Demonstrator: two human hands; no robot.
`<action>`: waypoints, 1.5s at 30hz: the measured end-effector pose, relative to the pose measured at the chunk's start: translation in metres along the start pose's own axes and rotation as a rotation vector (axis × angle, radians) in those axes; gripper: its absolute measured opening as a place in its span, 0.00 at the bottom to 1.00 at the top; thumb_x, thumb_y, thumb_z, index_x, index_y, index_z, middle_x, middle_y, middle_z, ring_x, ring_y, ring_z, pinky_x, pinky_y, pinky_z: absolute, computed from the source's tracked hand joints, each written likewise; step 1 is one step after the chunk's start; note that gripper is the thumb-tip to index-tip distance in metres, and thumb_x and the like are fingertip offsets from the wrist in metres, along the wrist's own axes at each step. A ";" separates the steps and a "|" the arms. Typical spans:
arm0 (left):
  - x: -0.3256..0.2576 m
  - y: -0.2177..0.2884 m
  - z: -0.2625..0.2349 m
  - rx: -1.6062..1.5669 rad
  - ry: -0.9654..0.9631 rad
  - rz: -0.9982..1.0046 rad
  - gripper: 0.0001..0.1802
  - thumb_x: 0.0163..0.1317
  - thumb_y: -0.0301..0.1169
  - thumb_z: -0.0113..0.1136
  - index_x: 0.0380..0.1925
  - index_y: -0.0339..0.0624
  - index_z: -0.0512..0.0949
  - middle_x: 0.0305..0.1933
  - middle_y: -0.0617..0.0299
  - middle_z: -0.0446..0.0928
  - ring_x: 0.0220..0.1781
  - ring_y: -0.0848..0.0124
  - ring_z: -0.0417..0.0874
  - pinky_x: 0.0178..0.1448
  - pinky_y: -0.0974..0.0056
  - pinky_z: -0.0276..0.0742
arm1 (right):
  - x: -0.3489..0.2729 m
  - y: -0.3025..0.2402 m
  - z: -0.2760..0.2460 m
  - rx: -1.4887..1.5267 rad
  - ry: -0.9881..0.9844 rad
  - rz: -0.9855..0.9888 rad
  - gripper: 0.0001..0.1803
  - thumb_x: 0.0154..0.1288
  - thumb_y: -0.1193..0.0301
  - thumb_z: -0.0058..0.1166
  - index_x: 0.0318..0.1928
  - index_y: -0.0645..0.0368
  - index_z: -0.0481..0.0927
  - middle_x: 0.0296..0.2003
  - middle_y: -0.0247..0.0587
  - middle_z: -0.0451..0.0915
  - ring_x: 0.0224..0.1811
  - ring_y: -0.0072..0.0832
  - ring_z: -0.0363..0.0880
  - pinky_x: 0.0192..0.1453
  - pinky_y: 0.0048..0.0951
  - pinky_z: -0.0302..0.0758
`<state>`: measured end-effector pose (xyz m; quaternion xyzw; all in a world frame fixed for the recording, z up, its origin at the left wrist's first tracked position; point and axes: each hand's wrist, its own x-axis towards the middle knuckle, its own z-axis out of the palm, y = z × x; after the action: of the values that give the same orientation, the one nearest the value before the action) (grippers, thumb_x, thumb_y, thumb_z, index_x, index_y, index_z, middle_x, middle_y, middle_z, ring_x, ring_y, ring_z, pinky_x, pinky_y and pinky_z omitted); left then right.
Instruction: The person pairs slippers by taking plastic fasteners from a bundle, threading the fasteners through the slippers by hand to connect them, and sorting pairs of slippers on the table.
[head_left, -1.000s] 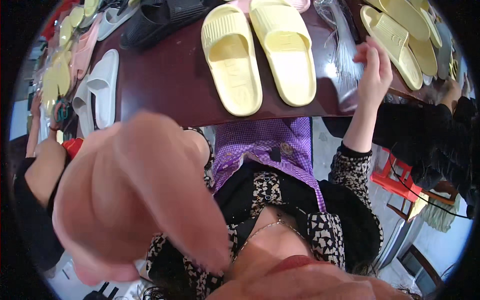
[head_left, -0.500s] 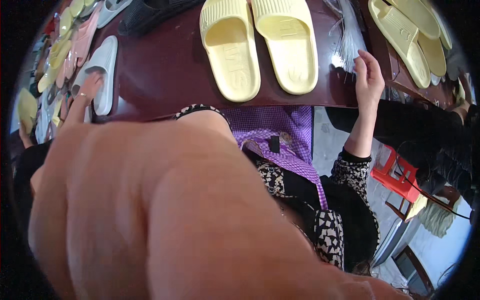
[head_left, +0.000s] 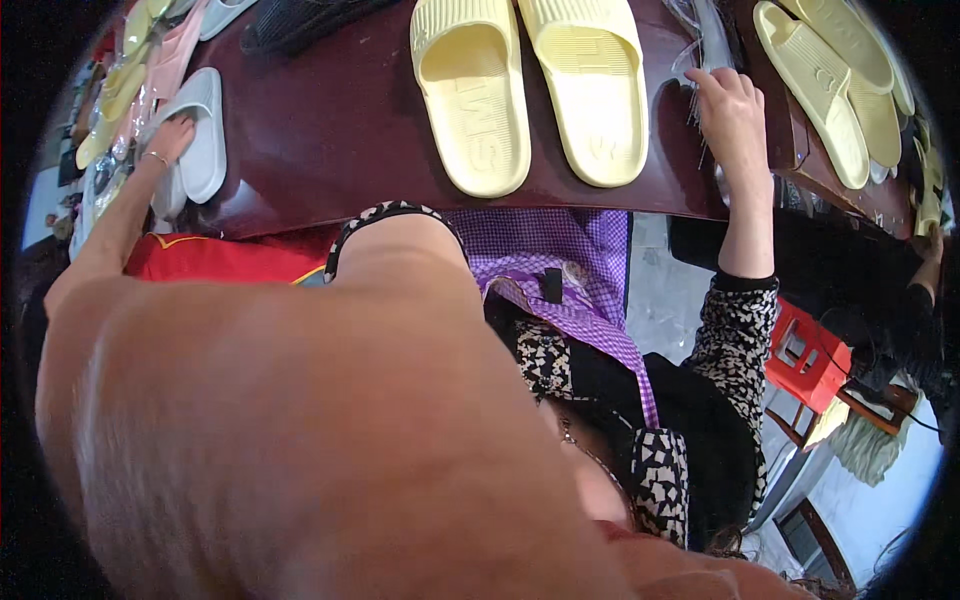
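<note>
My left hand (head_left: 280, 440) is raised right up to the camera and fills the lower left as a blurred mass, with its patterned cuff (head_left: 385, 215) behind it; its fingers cannot be made out. My right hand (head_left: 735, 110) reaches to the dark red table (head_left: 320, 130) and lies with bent fingers on clear plastic bags (head_left: 700, 40) at the table's right part; whether it grips them is unclear. A pair of pale yellow slippers (head_left: 475, 100) lies sole-down just left of that hand.
Another person's hand (head_left: 175, 135) with a bracelet rests on a grey slipper (head_left: 205, 140) at the far left, amid pink and yellow slippers. More yellow-green slippers (head_left: 830, 80) lie at the right. A red stool (head_left: 810, 355) stands on the floor.
My left hand has come closer to the camera and covers more of the view. My right hand has settled lower onto the plastic. The other person's hand now lies on the grey slipper.
</note>
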<state>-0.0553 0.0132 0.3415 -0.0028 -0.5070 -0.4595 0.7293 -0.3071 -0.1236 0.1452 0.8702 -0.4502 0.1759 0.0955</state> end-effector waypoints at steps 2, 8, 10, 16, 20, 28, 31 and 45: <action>-0.015 0.003 -0.011 -0.014 -0.004 -0.005 0.12 0.57 0.33 0.61 0.17 0.46 0.75 0.19 0.68 0.69 0.19 0.77 0.68 0.28 0.71 0.68 | 0.000 0.004 0.000 -0.110 -0.031 -0.060 0.11 0.58 0.75 0.49 0.41 0.52 0.80 0.35 0.38 0.76 0.43 0.36 0.73 0.49 0.36 0.68; -0.027 0.007 -0.030 -0.056 -0.074 -0.004 0.12 0.57 0.33 0.61 0.17 0.45 0.75 0.19 0.68 0.69 0.19 0.76 0.68 0.27 0.71 0.66 | -0.004 0.001 0.000 -0.166 -0.100 -0.090 0.11 0.56 0.76 0.48 0.39 0.53 0.80 0.35 0.38 0.74 0.42 0.36 0.72 0.47 0.36 0.68; -0.022 0.003 -0.025 -0.089 -0.107 0.003 0.12 0.57 0.33 0.61 0.17 0.45 0.75 0.19 0.68 0.68 0.19 0.76 0.68 0.27 0.71 0.66 | -0.009 0.004 -0.001 -0.168 -0.116 -0.096 0.11 0.55 0.77 0.48 0.38 0.54 0.79 0.36 0.38 0.74 0.42 0.36 0.72 0.47 0.36 0.68; -0.032 -0.041 -0.055 -0.135 -0.059 -0.108 0.20 0.68 0.46 0.43 0.28 0.44 0.74 0.20 0.67 0.62 0.20 0.73 0.62 0.32 0.62 0.66 | -0.014 0.006 -0.001 -0.066 -0.053 -0.082 0.12 0.54 0.77 0.48 0.39 0.55 0.79 0.36 0.39 0.74 0.44 0.37 0.72 0.47 0.35 0.68; -0.048 -0.065 -0.057 -0.131 0.092 -0.184 0.22 0.70 0.47 0.37 0.31 0.42 0.72 0.19 0.64 0.62 0.18 0.73 0.62 0.31 0.60 0.68 | -0.004 0.006 0.003 0.048 0.046 -0.007 0.09 0.55 0.76 0.49 0.37 0.57 0.79 0.35 0.42 0.75 0.43 0.40 0.74 0.47 0.38 0.70; -0.074 -0.090 -0.043 -0.015 0.198 -0.363 0.16 0.69 0.41 0.44 0.28 0.41 0.69 0.17 0.65 0.62 0.17 0.74 0.61 0.29 0.63 0.69 | 0.029 0.029 0.032 0.162 0.078 0.292 0.10 0.57 0.67 0.54 0.30 0.62 0.80 0.31 0.50 0.78 0.37 0.46 0.78 0.42 0.43 0.74; -0.081 -0.090 -0.038 -0.019 0.231 -0.380 0.15 0.68 0.39 0.45 0.28 0.41 0.68 0.17 0.66 0.62 0.17 0.75 0.61 0.29 0.63 0.70 | 0.033 0.032 0.029 0.119 -0.008 0.380 0.13 0.56 0.63 0.55 0.28 0.62 0.81 0.30 0.51 0.79 0.34 0.46 0.79 0.40 0.43 0.75; -0.083 -0.107 -0.029 0.253 0.255 -0.568 0.05 0.65 0.26 0.47 0.33 0.38 0.72 0.22 0.64 0.69 0.21 0.77 0.67 0.32 0.66 0.71 | 0.017 0.040 0.013 1.440 0.233 0.686 0.08 0.55 0.71 0.52 0.23 0.61 0.75 0.19 0.35 0.74 0.19 0.21 0.69 0.25 0.24 0.68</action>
<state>-0.1116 -0.0067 0.2164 0.2869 -0.4451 -0.5745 0.6241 -0.3281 -0.1633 0.1405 0.5077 -0.4555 0.5321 -0.5016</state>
